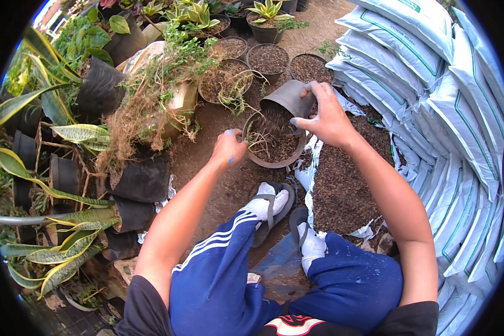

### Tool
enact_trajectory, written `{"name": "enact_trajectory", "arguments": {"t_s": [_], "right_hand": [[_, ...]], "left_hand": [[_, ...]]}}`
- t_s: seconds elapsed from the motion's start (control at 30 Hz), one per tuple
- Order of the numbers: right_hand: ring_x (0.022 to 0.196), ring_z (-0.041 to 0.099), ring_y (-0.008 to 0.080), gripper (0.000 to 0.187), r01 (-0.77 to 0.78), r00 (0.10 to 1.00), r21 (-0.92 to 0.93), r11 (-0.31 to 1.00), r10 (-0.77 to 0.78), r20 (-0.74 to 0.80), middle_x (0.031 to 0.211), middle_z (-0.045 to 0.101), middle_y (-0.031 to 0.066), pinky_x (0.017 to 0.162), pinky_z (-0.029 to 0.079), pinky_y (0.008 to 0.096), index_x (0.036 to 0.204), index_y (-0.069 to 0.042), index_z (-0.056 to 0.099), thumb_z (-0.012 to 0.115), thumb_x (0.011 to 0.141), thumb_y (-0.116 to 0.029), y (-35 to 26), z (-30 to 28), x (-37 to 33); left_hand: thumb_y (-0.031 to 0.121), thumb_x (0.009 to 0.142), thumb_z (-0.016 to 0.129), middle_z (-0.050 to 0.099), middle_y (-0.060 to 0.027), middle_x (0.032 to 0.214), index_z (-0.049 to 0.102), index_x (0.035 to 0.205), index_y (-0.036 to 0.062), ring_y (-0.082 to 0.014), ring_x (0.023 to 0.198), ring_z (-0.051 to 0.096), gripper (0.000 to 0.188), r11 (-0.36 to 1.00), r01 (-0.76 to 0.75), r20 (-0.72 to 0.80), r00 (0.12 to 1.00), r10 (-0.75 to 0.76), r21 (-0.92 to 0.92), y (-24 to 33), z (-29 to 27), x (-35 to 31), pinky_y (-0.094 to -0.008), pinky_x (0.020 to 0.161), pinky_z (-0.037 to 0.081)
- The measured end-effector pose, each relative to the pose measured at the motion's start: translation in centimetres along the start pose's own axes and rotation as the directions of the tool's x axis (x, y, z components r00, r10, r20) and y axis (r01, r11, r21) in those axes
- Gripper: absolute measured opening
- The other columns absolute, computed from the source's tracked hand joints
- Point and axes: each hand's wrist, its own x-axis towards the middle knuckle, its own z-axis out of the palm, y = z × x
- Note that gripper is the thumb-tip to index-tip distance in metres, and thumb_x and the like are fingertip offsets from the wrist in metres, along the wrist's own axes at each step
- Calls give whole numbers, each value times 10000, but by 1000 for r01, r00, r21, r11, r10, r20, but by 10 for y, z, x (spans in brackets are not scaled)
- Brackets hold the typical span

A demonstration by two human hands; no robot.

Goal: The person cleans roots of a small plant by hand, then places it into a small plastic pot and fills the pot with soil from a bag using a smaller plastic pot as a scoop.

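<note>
My right hand (329,115) grips a small grey-black plant pot (290,99), fingers at its base and thumb along its lower side. That pot is tipped to the left, its mouth over a wider plant pot (275,164) on the ground, and loose dark soil (275,119) spills from it. Inside the wider pot lie soil and a pale-stemmed plant (257,141) leaning to the left side. My left hand (230,148) closes on the left rim of this wider pot, beside the stems; its fingertips are partly hidden.
Soil-filled pots (267,59) stand just beyond. A heap of uprooted plants (151,101) and potted snake plants (84,134) crowd the left. Loose soil mix (347,185) lies on an opened sack to the right, beside stacked white sacks (397,56). My sandalled feet (273,203) are close by.
</note>
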Motion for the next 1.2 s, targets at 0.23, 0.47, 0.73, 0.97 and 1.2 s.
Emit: {"name": "enact_trajectory", "arguments": {"t_s": [0.23, 0.47, 0.73, 0.97, 1.2], "right_hand": [[1121, 558, 338, 610, -5, 1000, -12, 1000, 5, -4, 1223, 484, 194, 958, 500, 430, 1177, -21, 540, 887, 730, -247, 13, -2, -2], [1141, 553, 269, 535, 26, 999, 22, 999, -25, -41, 1222, 464, 133, 917, 594, 421, 1134, -26, 534, 893, 768, -179, 5, 7, -3], [1155, 562, 306, 556, -3, 999, 198, 980, 11, -38, 1279, 477, 163, 964, 530, 390, 1106, -32, 570, 929, 730, -229, 10, 12, -4], [1347, 483, 315, 517, 50, 997, 150, 987, -59, 53, 1406, 394, 150, 1045, 580, 489, 1094, -35, 535, 911, 757, -142, -1, 4, -2], [1291, 526, 456, 485, 347, 938, -75, 935, -346, 18, 1414, 445, 236, 1086, 465, 494, 1019, -26, 554, 906, 698, -116, -2, 4, -1]], "left_hand": [[208, 890, 731, 783, -163, 1026, 719, 1217, 18, -256, 931, 748, 378, 998, 34, 14, 999, -33, -53, 0, -1, 5, -389, 854, 568], [160, 887, 732, 732, -98, 829, 698, 1256, 30, -185, 775, 685, 393, 993, 81, -15, 996, -83, -91, 0, 5, -2, -377, 745, 546], [227, 922, 699, 764, -147, 867, 727, 1220, 24, -262, 842, 745, 362, 995, 89, -112, 990, -84, 37, 4, 2, -14, -378, 776, 562], [237, 944, 718, 777, -146, 893, 700, 1205, -74, -152, 772, 686, 406, 989, 95, 42, 995, -90, -111, -6, 2, -11, -366, 718, 549], [210, 946, 699, 776, -123, 895, 715, 1162, -43, -161, 810, 693, 334, 975, 81, -42, 995, -92, -207, -25, 8, 0, -345, 754, 538]]}}
